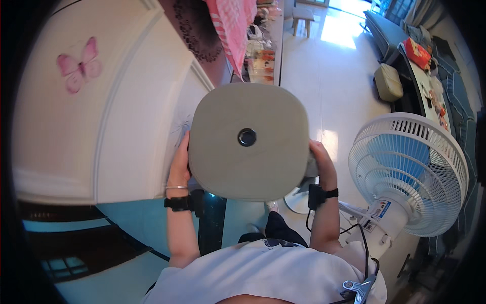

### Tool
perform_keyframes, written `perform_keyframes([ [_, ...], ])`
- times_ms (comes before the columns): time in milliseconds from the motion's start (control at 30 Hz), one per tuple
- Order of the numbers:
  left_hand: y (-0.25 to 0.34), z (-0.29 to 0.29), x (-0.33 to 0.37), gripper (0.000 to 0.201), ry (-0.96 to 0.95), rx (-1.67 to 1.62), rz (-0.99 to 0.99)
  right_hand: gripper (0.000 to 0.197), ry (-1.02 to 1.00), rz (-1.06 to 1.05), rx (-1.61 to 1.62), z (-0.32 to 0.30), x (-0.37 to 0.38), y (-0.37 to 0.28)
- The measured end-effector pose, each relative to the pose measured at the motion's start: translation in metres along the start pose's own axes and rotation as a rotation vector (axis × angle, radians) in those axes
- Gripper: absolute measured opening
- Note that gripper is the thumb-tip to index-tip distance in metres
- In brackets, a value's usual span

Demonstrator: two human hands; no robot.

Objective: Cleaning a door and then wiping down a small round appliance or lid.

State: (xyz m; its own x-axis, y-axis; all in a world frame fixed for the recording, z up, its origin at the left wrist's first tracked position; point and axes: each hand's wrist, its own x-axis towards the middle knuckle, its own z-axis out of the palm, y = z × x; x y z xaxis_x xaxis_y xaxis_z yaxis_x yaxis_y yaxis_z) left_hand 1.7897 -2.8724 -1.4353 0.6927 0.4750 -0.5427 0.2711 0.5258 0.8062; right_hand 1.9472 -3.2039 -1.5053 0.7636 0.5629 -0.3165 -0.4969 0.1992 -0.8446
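Observation:
A grey-beige stool [248, 172] with a rounded-square top is held up in front of my body. A dark-rimmed round hole [247, 137] sits at the middle of its top. My left hand [179, 161] grips the left side, fingers along the edge. On the opposite side my right hand [323, 161] presses against the edge, its fingers partly hidden behind the stool. The stool's top faces up toward me and hides its underside.
A white standing fan [407, 175] is close by my right arm. White cabinet doors [61, 131] with a pink butterfly rise on the left. Beyond are a pink cloth [230, 30], a beige stool [389, 82], a cluttered table [422, 81] and a sofa [455, 96].

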Motion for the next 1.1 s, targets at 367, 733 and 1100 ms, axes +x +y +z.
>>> perform_keyframes([
  [367, -0.061, -0.031, -0.300, 0.054, 0.073, -0.038, 0.624, 0.021, -0.081, -0.288, 0.296, 0.014, -0.184, 0.023],
  [733, -0.223, -0.151, -0.583, 0.046, 0.629, -0.088, 0.790, 0.025, -0.457, -0.234, 0.007, 0.101, -0.369, 0.031],
  [1100, -0.377, -0.198, -0.770, 0.041, 1.089, -0.571, 0.476, 0.029, -1.072, 0.250, -0.747, 0.259, -0.451, 0.214],
])
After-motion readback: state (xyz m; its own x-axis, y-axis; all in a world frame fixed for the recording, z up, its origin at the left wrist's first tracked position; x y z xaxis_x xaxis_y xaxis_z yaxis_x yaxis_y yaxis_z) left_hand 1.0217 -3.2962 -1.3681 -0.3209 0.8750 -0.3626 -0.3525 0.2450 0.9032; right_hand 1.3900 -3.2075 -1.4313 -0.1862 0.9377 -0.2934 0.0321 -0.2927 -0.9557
